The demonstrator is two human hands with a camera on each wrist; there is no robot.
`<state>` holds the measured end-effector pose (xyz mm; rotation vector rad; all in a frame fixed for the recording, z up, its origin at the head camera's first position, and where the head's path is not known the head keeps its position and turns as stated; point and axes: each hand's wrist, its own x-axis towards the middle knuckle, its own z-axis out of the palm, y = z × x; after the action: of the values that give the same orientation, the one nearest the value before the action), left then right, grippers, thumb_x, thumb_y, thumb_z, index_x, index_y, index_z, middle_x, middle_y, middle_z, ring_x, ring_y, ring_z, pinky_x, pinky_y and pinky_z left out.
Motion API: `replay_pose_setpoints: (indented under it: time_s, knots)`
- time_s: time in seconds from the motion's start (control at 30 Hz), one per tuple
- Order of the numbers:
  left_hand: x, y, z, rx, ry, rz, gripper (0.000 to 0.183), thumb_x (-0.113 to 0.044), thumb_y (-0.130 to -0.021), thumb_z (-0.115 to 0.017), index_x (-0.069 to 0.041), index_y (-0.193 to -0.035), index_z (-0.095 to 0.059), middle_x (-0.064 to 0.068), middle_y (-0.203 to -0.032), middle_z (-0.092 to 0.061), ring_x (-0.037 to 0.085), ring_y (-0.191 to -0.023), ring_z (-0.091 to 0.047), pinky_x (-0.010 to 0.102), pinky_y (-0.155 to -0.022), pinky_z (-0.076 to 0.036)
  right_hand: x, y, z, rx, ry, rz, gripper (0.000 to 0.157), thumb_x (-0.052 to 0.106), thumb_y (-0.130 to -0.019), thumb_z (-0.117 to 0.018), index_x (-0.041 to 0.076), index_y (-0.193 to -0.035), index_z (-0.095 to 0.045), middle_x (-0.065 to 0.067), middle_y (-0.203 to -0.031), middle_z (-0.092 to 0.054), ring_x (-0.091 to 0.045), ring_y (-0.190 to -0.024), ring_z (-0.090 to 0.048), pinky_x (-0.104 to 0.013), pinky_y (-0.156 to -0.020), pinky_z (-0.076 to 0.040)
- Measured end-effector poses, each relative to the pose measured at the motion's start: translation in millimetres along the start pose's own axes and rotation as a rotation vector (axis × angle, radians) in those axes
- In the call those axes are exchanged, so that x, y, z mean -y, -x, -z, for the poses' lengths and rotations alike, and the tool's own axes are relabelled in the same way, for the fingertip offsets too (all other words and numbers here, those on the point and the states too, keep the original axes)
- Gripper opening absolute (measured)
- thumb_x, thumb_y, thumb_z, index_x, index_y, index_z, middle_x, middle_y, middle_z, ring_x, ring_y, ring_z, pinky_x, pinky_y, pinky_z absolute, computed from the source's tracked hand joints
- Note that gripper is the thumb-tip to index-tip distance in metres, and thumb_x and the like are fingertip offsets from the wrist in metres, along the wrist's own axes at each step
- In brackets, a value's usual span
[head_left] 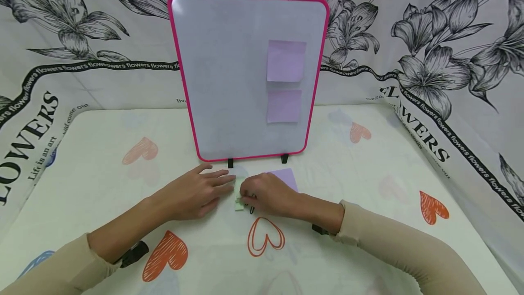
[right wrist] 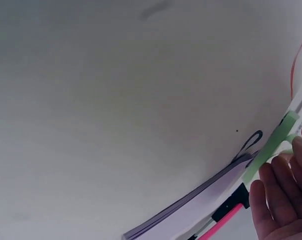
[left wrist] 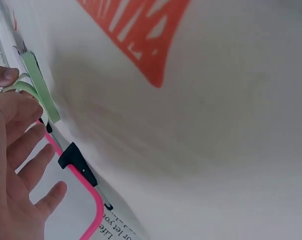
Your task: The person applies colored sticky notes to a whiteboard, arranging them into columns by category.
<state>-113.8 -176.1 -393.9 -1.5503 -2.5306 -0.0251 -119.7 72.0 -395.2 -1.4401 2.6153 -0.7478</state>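
A small pad of green sticky notes (head_left: 239, 206) lies on the table between the two hands. My right hand (head_left: 268, 193) pinches the top green sticky note, which curls up off the pad (right wrist: 270, 147) in the right wrist view. My left hand (head_left: 202, 193) lies palm down with fingers extended and spread, its fingertips beside the pad's left edge. Whether they touch it is hard to tell. Beyond my right hand, a purple sticky-note pad (head_left: 286, 178) lies partly covered.
A pink-framed whiteboard (head_left: 229, 76) stands upright behind the hands on black feet (head_left: 284, 158). Two purple sticky notes (head_left: 286, 61) are on its right side, one above the other. The white tablecloth (head_left: 348, 258) has printed hearts. A small dark loop (right wrist: 248, 145) shows near the pads.
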Motion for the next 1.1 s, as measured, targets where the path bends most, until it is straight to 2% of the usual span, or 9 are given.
replay_pose_setpoints:
  time_s: [0.2,0.7,1.1]
  knots:
    - [-3.6,2.4,1.3,0.01,0.021,-0.038,0.035,-0.022,-0.088,-0.066,-0.016,-0.123,-0.071,0.004,-0.13,-0.066,0.024,-0.123,-0.06,0.049,-0.1,-0.045,-1.0,0.2,1.1,0.01,-0.025,-0.017,0.003,0.011,-0.088,-0.075,0.011,-0.086,-0.073,0.006,-0.084,-0.071,-0.003,-0.074,-0.061,-0.018,-0.069,-0.047]
    - [-5.5,-0.6,-2.0,0.014,0.014,-0.042,0.035,-0.024,-0.087,-0.067,-0.017,-0.122,-0.07,0.002,-0.127,-0.068,0.023,-0.12,-0.062,0.047,-0.097,-0.047,-2.7,-0.3,2.7,0.013,-0.068,-0.021,0.005,0.012,-0.086,-0.078,0.012,-0.085,-0.073,0.009,-0.082,-0.069,0.0,-0.071,-0.058,-0.014,-0.067,-0.045]
    - [-7.2,-4.3,-0.1,0.022,-0.012,-0.048,0.032,-0.025,-0.087,-0.067,-0.016,-0.118,-0.071,0.002,-0.123,-0.069,0.022,-0.117,-0.063,0.045,-0.094,-0.049,-10.5,-3.3,8.7,0.035,-0.24,-0.074,0.01,0.013,-0.081,-0.083,0.013,-0.079,-0.073,0.008,-0.081,-0.072,0.002,-0.073,-0.061,-0.016,-0.07,-0.05]
